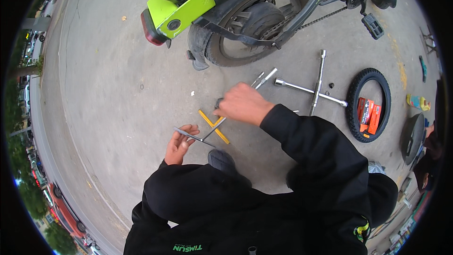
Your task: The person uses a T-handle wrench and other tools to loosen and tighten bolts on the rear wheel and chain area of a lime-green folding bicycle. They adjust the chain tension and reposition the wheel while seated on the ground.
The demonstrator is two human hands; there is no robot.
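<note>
Though apart, two hands [177, 147] [244, 104], two T-handles [194, 137] [206, 117]

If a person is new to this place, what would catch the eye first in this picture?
Probably the bike along the top, with its bright green panel near the tail light. On the right, orange boxes sit inside the ring of a black tire, beside a shiny cross-shaped wrench. Near the middle, a yellow bar stands out between the left hand and the right hand.
</note>
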